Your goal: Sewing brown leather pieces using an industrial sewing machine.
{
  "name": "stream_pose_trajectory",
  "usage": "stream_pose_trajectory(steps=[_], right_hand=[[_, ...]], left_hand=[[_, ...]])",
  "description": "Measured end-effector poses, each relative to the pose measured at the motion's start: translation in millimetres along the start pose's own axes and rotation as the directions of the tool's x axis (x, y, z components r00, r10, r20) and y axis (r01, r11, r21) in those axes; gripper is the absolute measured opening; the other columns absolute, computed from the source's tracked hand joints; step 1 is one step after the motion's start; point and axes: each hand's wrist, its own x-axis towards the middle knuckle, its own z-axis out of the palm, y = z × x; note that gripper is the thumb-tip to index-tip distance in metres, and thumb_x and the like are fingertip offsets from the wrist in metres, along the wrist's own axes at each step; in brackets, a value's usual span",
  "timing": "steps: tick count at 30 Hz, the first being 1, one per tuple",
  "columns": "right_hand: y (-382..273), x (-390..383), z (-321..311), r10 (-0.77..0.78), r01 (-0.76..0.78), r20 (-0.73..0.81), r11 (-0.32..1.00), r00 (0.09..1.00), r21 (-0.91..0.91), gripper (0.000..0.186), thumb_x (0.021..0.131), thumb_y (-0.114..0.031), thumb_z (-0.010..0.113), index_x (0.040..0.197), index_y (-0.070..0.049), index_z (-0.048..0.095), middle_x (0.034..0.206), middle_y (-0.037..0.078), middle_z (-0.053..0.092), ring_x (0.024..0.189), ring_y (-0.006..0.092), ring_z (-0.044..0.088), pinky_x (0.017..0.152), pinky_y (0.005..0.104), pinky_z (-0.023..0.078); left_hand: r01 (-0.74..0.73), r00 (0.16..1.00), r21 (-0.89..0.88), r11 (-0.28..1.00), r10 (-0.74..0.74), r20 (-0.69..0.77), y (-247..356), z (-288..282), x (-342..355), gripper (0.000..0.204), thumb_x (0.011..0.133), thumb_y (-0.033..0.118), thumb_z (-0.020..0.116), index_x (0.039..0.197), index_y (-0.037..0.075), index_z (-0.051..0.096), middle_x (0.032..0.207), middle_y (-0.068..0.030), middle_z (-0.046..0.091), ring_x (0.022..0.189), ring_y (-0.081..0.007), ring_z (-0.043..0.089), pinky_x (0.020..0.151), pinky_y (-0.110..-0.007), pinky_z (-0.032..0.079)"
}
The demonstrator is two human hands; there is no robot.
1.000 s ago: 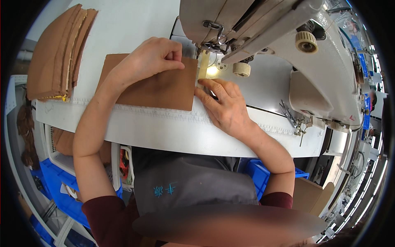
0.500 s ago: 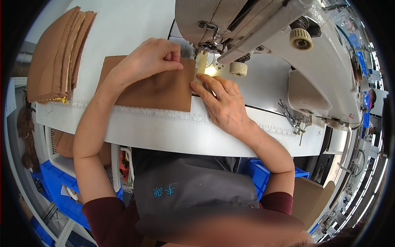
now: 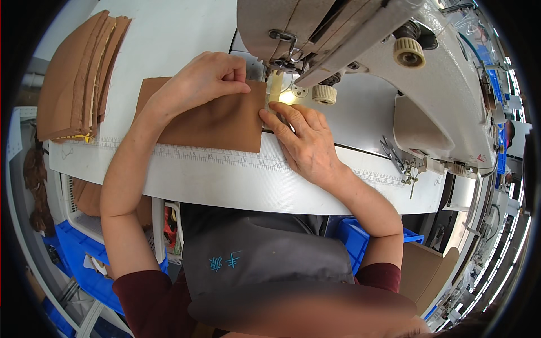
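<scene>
My left hand is closed, fingers curled and thumb forward, over the top edge of a brown panel lying on the white sewing table; what its fingertips hold, if anything, is unclear. My right hand lies with fingers apart, fingertips at the panel's right edge and on a pale yellow strip beside it. That strip runs under the needle area of the sewing machine, where a light glows. A printed ruler scale runs along the table beneath the panel.
A stack of brown panels stands at the table's left. Metal thread snips lie by the machine base at right. Below the table are blue crates, a white basket with brown pieces, and cardboard at lower right.
My right hand has moved slightly up and left, its fingertips now against the panel's edge and the strip. My left hand stays curled over the panel, almost still.
</scene>
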Motion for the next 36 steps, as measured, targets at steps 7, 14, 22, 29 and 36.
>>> stream_pose_trajectory(steps=[7,14,22,29,36], right_hand=[[-0.2,0.1,0.3,-0.004,0.004,0.000,1.000,1.000,-0.006,0.047,0.076,-0.006,0.065,0.123,-0.006,0.063,0.125,0.008,0.057,0.101,0.0230,0.054,0.080,0.0354,0.043],[0.0,0.2,0.6,-0.005,0.005,-0.001,1.000,1.000,-0.003,0.048,0.076,-0.006,0.065,0.124,-0.005,0.062,0.123,0.009,0.058,0.101,0.0230,0.054,0.081,0.0354,0.043],[1.0,3.7,-1.1,0.002,-0.002,0.004,1.000,1.000,0.008,0.046,0.077,-0.005,0.064,0.124,-0.003,0.062,0.121,0.009,0.059,0.102,0.0244,0.055,0.083,0.0363,0.043],[0.5,4.1,-0.4,0.003,-0.003,-0.006,1.000,1.000,0.007,0.046,0.078,-0.005,0.064,0.123,-0.003,0.062,0.120,0.008,0.059,0.102,0.0245,0.055,0.083,0.0364,0.043],[1.6,3.2,0.8,0.009,-0.009,-0.003,1.000,1.000,0.010,0.044,0.078,-0.005,0.064,0.123,-0.003,0.063,0.121,0.009,0.058,0.101,0.0246,0.055,0.082,0.0364,0.043]], left_hand=[[-0.020,1.000,0.002,1.000,0.020,-0.009,-0.2,-0.1,-0.5,0.027,0.082,0.023,0.074,0.077,0.000,0.059,0.062,-0.0083,0.057,0.058,-0.0190,0.053,0.056,-0.035,0.043],[0.035,0.999,0.062,0.997,-0.037,0.040,10.0,-5.7,0.4,0.027,0.082,0.024,0.074,0.077,0.001,0.059,0.062,-0.0085,0.057,0.058,-0.0199,0.053,0.056,-0.035,0.043],[0.020,0.998,0.112,0.994,-0.026,0.056,15.9,-8.7,0.4,0.028,0.081,0.024,0.074,0.076,0.001,0.058,0.062,-0.0085,0.056,0.058,-0.0207,0.053,0.057,-0.035,0.043],[0.023,0.997,0.097,0.995,-0.030,0.070,9.6,-8.3,0.7,0.028,0.081,0.023,0.073,0.075,0.001,0.058,0.061,-0.0082,0.056,0.057,-0.0200,0.052,0.056,-0.035,0.042],[0.017,0.998,0.067,0.998,-0.021,0.062,9.0,-7.3,-0.6,0.028,0.082,0.024,0.073,0.075,0.001,0.058,0.061,-0.0076,0.055,0.057,-0.0189,0.051,0.055,-0.035,0.041]])
